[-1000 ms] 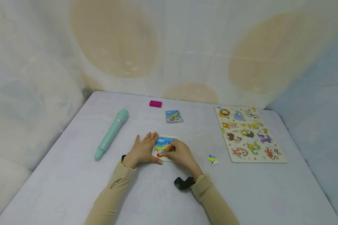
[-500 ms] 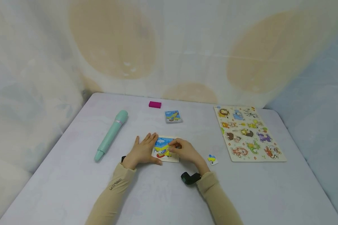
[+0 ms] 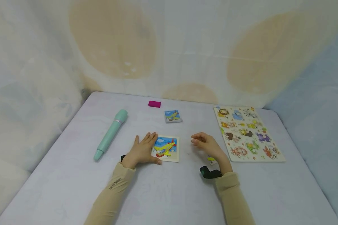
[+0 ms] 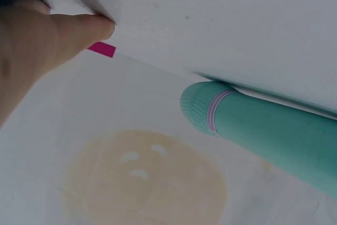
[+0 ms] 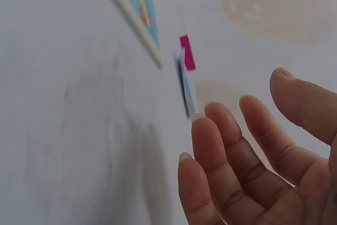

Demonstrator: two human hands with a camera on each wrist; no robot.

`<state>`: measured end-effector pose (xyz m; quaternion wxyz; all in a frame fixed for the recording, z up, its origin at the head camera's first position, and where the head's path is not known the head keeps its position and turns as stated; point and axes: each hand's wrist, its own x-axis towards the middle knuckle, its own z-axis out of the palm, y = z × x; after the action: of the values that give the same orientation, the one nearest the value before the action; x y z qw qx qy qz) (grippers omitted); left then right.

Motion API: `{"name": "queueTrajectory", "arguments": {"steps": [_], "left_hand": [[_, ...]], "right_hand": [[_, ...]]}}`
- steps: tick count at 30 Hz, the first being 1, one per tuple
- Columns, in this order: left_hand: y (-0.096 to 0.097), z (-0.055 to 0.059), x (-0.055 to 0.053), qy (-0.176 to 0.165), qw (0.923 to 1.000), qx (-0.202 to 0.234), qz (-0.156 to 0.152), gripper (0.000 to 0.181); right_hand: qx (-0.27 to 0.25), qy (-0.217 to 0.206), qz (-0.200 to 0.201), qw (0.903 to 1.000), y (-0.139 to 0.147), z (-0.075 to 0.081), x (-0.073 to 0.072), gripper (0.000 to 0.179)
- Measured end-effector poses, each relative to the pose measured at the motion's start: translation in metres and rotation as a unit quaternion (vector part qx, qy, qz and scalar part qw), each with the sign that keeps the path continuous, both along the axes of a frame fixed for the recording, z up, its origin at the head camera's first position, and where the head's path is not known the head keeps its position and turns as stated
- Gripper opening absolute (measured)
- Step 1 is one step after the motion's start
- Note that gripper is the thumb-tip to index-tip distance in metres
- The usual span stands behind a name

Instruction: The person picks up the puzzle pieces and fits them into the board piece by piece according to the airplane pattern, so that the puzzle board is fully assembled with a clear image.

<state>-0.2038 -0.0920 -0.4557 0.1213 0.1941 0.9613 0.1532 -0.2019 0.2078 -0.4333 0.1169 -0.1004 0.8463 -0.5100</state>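
A small framed jigsaw puzzle (image 3: 166,148) with a yellow and red airplane on blue lies flat in the middle of the table. My left hand (image 3: 143,151) rests spread beside it, fingers and thumb touching its left side. To the right of the puzzle, my right hand (image 3: 209,148) hovers over the table with loosely bent fingers. The right wrist view shows nothing between those fingers (image 5: 208,143) and the thumb. Partly covered by this hand, a loose jigsaw piece (image 3: 211,160) with yellow on it lies below.
A mint-green microphone-shaped tube (image 3: 111,135) lies at the left. Behind the puzzle are a small airplane picture square (image 3: 173,116) and a magenta block (image 3: 154,104). An animal puzzle board (image 3: 248,134) occupies the right. Cloth walls (image 3: 169,47) surround the table.
My right hand has left the puzzle and moved right, toward the loose piece, uncovering the airplane's tail. My left hand has stayed at the puzzle's left side.
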Motion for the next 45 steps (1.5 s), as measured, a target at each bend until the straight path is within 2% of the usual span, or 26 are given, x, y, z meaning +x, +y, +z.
{"name": "queueTrajectory", "arguments": {"steps": [4, 9, 14, 17, 24, 32, 35, 38, 41, 45], "left_hand": [[-0.001, 0.001, -0.001, -0.002, 1.0, 0.003, 0.0, 0.121], [-0.003, -0.001, -0.002, -0.004, 1.0, -0.003, 0.001, 0.122], [-0.002, -0.003, -0.001, -0.006, 1.0, 0.001, 0.0, 0.123], [-0.001, -0.003, -0.001, -0.007, 1.0, 0.003, -0.003, 0.123], [-0.002, -0.003, -0.003, 0.001, 1.0, -0.004, -0.001, 0.123], [-0.002, -0.004, -0.002, -0.005, 1.0, 0.0, 0.002, 0.122], [-0.002, -0.005, -0.003, -0.006, 1.0, -0.004, 0.002, 0.123], [-0.003, -0.004, -0.003, -0.003, 1.0, -0.005, 0.001, 0.123], [-0.002, -0.004, -0.002, -0.001, 1.0, -0.002, 0.0, 0.122], [-0.002, -0.005, -0.001, -0.002, 1.0, -0.002, 0.0, 0.122]], "right_hand": [[0.024, 0.01, -0.011, 0.9996, 0.023, -0.002, 0.009, 0.039], [0.046, -0.004, -0.016, 0.9988, 0.049, -0.009, 0.021, 0.035], [0.043, -0.014, 0.021, 0.9988, 0.071, -0.016, 0.03, 0.043], [0.06, -0.01, 0.041, 0.9973, 0.08, -0.019, 0.032, 0.05], [0.073, 0.009, 0.058, 0.9956, 0.079, -0.018, 0.031, 0.045], [0.092, 0.003, 0.077, 0.9928, 0.074, -0.021, 0.03, 0.038], [0.109, 0.004, 0.058, 0.9923, 0.07, -0.02, 0.03, 0.029], [0.136, -0.004, 0.017, 0.9905, 0.064, -0.019, 0.029, 0.019], [0.154, -0.012, -0.01, 0.988, 0.06, -0.018, 0.029, 0.028], [0.116, -0.026, -0.021, 0.9926, 0.056, -0.018, 0.026, 0.034]]}}
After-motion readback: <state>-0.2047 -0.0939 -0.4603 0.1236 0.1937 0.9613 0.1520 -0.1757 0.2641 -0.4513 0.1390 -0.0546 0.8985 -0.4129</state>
